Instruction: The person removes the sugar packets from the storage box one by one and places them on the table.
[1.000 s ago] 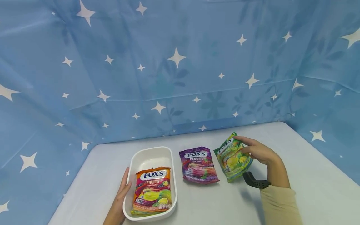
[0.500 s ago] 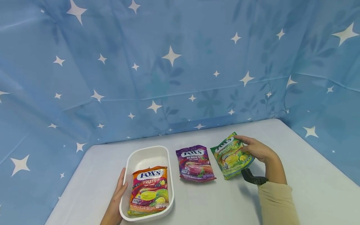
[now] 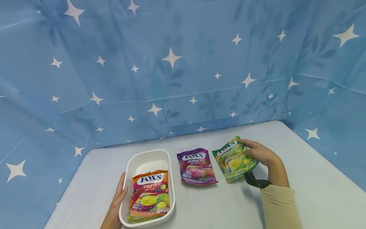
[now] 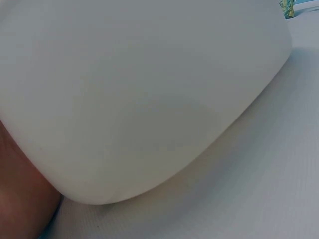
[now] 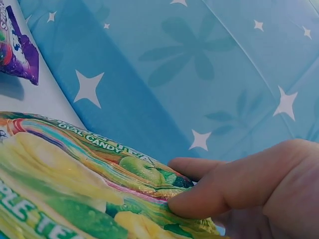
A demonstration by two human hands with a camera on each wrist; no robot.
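Observation:
My right hand (image 3: 261, 154) pinches the right edge of a green FOX'S Spring Tea candy bag (image 3: 233, 160), with the thumb on its printed front. In the right wrist view the same bag (image 5: 99, 184) fills the lower left, tilted. A purple FOX'S Berries candy bag (image 3: 197, 167) lies on the table just left of it. My left hand (image 3: 116, 202) rests along the left outer wall of a white tub (image 3: 148, 156), fingers straight. Inside the tub, toward its near end, lies an orange-red FOX'S Fruits candy bag (image 3: 149, 195). The tub's pale wall (image 4: 149, 99) fills most of the left wrist view.
The white-covered table (image 3: 214, 206) has rounded far corners. Behind and at both sides hangs a blue curtain (image 3: 183, 79) with white stars. A black wrist strap (image 3: 255, 182) sits on the right arm above a beige sleeve (image 3: 278, 203).
The head view has shifted, so everything sits slightly further left. The green bag has turned slightly in my right hand, its lower end swinging up. My left hand stays at the tub.

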